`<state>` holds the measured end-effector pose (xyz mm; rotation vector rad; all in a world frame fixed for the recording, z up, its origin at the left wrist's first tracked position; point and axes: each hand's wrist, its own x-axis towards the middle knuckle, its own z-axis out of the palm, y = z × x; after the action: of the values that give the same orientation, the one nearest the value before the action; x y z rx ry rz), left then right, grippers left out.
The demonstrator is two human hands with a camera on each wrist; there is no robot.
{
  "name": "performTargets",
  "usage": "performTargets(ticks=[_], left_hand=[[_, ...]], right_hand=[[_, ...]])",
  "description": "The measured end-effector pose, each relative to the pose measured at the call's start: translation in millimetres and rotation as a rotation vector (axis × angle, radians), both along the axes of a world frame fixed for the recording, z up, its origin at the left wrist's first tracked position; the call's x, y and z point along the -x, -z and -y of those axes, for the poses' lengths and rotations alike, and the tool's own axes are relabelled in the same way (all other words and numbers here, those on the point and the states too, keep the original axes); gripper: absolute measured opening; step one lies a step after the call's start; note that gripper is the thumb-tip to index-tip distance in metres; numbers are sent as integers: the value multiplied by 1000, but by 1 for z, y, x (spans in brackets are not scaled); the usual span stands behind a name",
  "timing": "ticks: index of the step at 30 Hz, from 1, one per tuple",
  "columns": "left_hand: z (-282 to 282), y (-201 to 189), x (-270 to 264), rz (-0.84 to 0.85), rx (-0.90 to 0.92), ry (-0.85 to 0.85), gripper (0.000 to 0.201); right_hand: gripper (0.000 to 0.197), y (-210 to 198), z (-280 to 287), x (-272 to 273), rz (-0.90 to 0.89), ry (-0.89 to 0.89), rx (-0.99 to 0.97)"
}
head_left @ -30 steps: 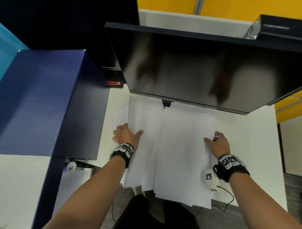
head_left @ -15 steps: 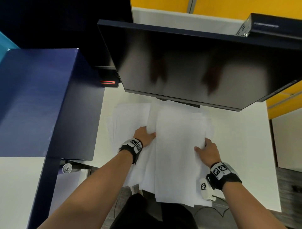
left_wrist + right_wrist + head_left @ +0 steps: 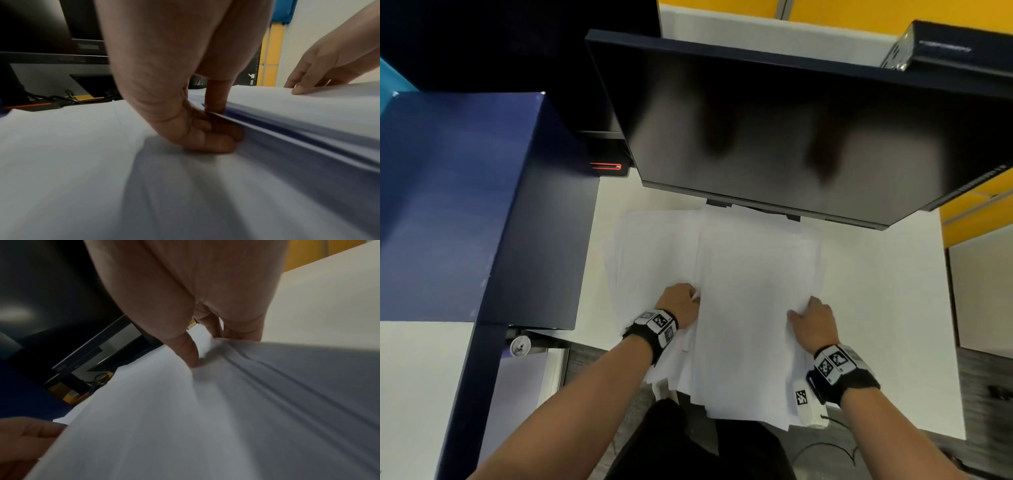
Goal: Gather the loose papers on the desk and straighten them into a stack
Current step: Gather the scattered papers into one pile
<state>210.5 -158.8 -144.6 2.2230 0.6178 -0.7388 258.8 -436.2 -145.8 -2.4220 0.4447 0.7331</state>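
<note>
A pile of white papers [image 3: 753, 291] lies on the white desk [image 3: 887, 308] under the monitor, its near end hanging over the front edge. More sheets [image 3: 654, 250] fan out to its left, underneath. My left hand [image 3: 688, 301] holds the pile's left edge; in the left wrist view its curled fingers [image 3: 213, 141] tuck under the upper sheets [image 3: 298, 113]. My right hand [image 3: 804, 308] grips the right edge. In the right wrist view its thumb [image 3: 189, 352] presses on top of the papers [image 3: 185, 418] while the fingers wrap round the edge.
A large dark monitor [image 3: 774, 130] overhangs the papers' far end, its stand just behind them. A dark blue cabinet [image 3: 465, 205] stands against the desk's left side. A small white tagged device [image 3: 804, 404] with a cable sits at the front edge by my right wrist.
Both hands have moved inward and nearer to me. The left hand slid right, from the fanned sheets to the top pile's edge. The papers are bunched closer together.
</note>
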Motion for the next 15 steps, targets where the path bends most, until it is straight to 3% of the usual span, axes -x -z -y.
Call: performTargets(ticks=[3,8,11,15], left_hand=[[-6,1,-6,26,1,-75,24],[-22,-2,-27,158,-32,-211,36],[-10,-5,-43,170,-64,-154,26],[8,-4,-49,175,-77,-117,42]], right_hand=[[61,1,3,-12,-3,40,-53],[70,0,21,-64,53,266,-46],[59,-1,3,-85,65,216,-57],[54,-1,-26,-89,61,97,-53]])
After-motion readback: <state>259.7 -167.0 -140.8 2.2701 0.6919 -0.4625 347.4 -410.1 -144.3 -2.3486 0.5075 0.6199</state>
